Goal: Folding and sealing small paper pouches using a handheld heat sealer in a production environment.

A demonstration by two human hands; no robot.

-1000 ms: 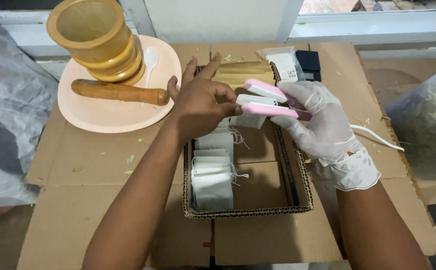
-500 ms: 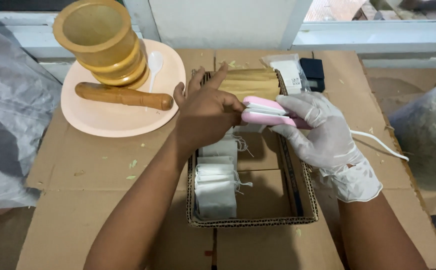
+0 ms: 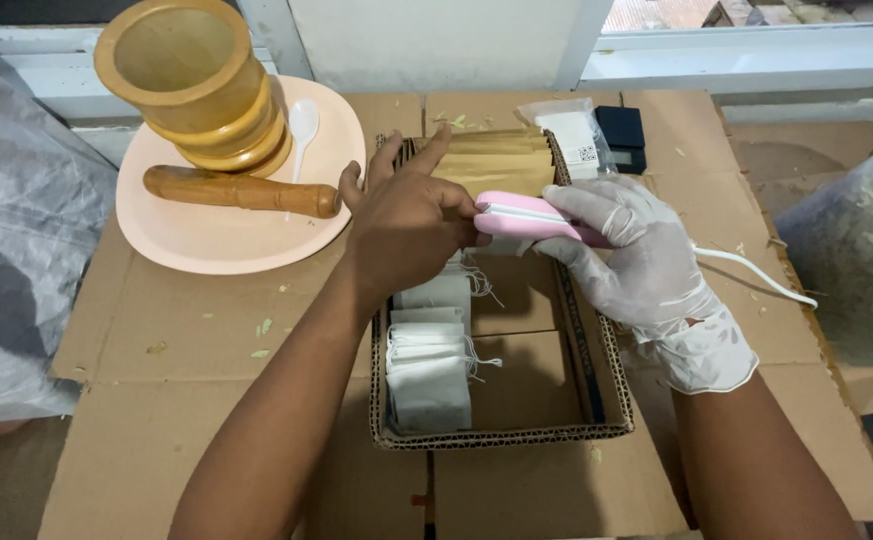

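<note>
Pink sealer (image 3: 532, 218) held over the cardboard tray (image 3: 597, 340).
Sealer is gripped by gloved right hand (image 3: 637, 265), fingers closed around it; bare left hand (image 3: 407, 225) is pinched at its tip. White sachets (image 3: 429, 365) are stacked in the tray's left compartment.

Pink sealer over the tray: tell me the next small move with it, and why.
Probably keep the pink sealer pressed shut briefly, then lift it. The gloved right hand grips it, closed, over the cardboard tray, and the bare left hand holds something at its tip, hidden by the fingers. White tea bags already lie stacked in the tray's left side, so the next likely joins them.
</note>
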